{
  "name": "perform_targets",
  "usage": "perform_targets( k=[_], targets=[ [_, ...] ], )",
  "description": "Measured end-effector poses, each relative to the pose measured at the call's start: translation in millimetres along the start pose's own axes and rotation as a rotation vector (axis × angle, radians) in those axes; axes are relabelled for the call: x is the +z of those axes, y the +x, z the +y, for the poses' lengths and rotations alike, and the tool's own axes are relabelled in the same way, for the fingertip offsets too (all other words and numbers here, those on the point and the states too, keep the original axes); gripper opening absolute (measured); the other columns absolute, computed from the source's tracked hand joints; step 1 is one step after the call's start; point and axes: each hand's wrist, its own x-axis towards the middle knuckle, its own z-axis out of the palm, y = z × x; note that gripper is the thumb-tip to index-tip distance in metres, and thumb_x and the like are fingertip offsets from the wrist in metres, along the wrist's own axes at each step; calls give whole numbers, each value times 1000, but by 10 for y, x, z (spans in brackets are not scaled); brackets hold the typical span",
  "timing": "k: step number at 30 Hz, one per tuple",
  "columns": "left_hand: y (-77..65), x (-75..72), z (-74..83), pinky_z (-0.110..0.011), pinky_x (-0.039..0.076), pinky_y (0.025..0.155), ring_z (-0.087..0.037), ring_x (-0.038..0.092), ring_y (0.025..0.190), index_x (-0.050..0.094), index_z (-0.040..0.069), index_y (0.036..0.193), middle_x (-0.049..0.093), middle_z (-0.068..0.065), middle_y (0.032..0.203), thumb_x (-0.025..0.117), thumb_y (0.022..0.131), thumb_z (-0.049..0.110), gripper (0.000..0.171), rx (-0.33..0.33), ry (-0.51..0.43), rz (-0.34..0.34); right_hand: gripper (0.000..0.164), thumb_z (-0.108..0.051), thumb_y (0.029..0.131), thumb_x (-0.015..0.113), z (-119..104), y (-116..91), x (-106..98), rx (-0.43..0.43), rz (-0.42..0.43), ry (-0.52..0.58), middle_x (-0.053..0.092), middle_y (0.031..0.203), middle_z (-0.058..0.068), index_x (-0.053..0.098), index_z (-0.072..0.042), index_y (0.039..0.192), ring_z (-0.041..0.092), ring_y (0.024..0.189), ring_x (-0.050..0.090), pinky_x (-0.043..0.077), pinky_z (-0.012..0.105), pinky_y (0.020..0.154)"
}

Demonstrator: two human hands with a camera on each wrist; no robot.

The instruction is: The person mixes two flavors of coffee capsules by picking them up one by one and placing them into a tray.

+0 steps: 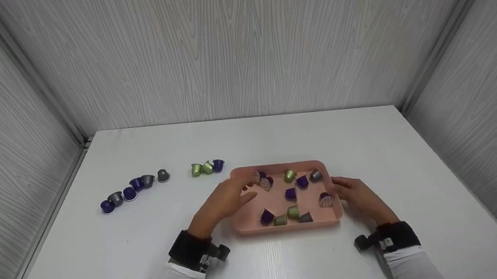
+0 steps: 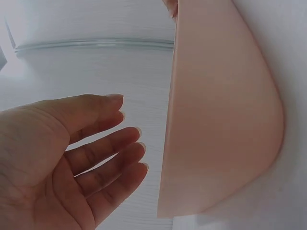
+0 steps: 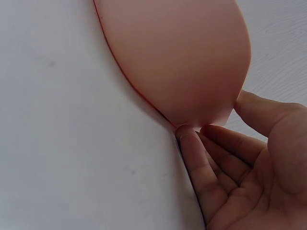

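Note:
A shallow pink tray (image 1: 285, 228) lies on the white table with several coffee capsules inside, purple, green and grey. Among them are a green capsule (image 1: 289, 175), a purple capsule (image 1: 267, 216) and a grey capsule (image 1: 315, 175). My left hand (image 1: 223, 202) hovers over the tray's left side, near capsules lying at its far left corner. In the left wrist view its fingers are loosely bent and hold nothing, apart from the tray wall (image 2: 220, 110). My right hand (image 1: 361, 197) grips the tray's right side, thumb at the rim and fingers at the lower edge of the wall (image 3: 182, 57).
Left of the tray, a loose slanting row of purple and grey capsules (image 1: 130, 193) sits on the table. Two green capsules and a purple capsule (image 1: 218, 165) stand close together behind the tray's left corner. Pale wood-grain panels (image 1: 230, 49) enclose the table's back and sides.

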Motion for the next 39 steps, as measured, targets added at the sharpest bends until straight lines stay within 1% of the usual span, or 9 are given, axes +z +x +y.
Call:
perform_targets(
  k=[3, 8, 13, 17, 22, 26, 31, 35, 39],
  targets=[
    [-6, -67, -54, -46, 50, 91, -32, 60, 110, 56, 7, 135, 64, -13, 119, 63, 97, 20, 40, -59, 6, 43, 59, -49, 96, 57, 5, 3, -2, -6, -5, -2, 52, 143, 9, 52, -14, 143, 30, 128, 50, 31, 53, 111],
    [1, -177, -145, -44, 41, 106, -30, 52, 126, 59, 6, 132, 60, -11, 131, 61, 98, 24, 38, -193, 38, 105, 60, -50, 96, 57, -1, 6, -7, 4, -3, -8, 51, 144, 9, 51, -14, 144, 30, 128, 50, 31, 53, 111],
    [35, -236, -264, -44, 36, 111, -27, 45, 133, 58, 9, 134, 56, -10, 137, 59, 99, 29, 40, -294, 49, 127, 61, -51, 96, 57, -14, -14, -22, 6, 4, -14, 49, 145, 10, 51, -15, 144, 31, 128, 50, 29, 56, 112],
    [49, -260, -363, -44, 37, 110, -27, 46, 132, 57, 9, 135, 56, -11, 137, 60, 98, 29, 41, -323, 71, 155, 60, -50, 96, 57, -2, -11, -11, 8, 11, -4, 49, 145, 10, 52, -14, 143, 32, 128, 49, 30, 55, 111],
    [36, -264, -490, -44, 33, 112, -29, 44, 133, 55, 8, 137, 53, -13, 140, 61, 98, 26, 43, -345, 107, 200, 61, -51, 96, 56, -1, -16, 6, 29, 19, -20, 49, 145, 10, 51, -14, 144, 33, 128, 49, 28, 55, 112],
    [31, -251, -586, -46, 32, 113, -32, 41, 135, 52, 6, 139, 49, -16, 142, 60, 98, 26, 47, -375, 145, 213, 60, -53, 95, 56, -6, -22, 4, 30, 16, -28, 50, 145, 8, 52, -18, 144, 32, 127, 50, 28, 56, 112],
    [11, -263, -675, -46, 33, 112, -34, 38, 136, 50, 7, 141, 47, -17, 144, 62, 97, 25, 50, -434, 149, 231, 59, -53, 96, 55, -14, -24, 7, 18, 15, -34, 50, 144, 8, 52, -18, 143, 31, 128, 49, 28, 56, 112],
    [-17, -271, -759, -47, 31, 113, -35, 35, 138, 46, 6, 144, 44, -19, 146, 61, 97, 25, 53, -470, 153, 226, 59, -54, 95, 55, -24, -19, 9, 20, 14, -43, 51, 144, 7, 53, -19, 143, 31, 128, 49, 28, 56, 112],
    [-52, -279, -841, -48, 29, 114, -37, 33, 139, 42, 2, 146, 41, -22, 147, 61, 97, 24, 56, -495, 157, 228, 57, -51, 96, 55, -12, -8, 6, 6, 7, -22, 52, 142, 7, 53, -17, 142, 29, 128, 50, 31, 54, 111]
  ],
)
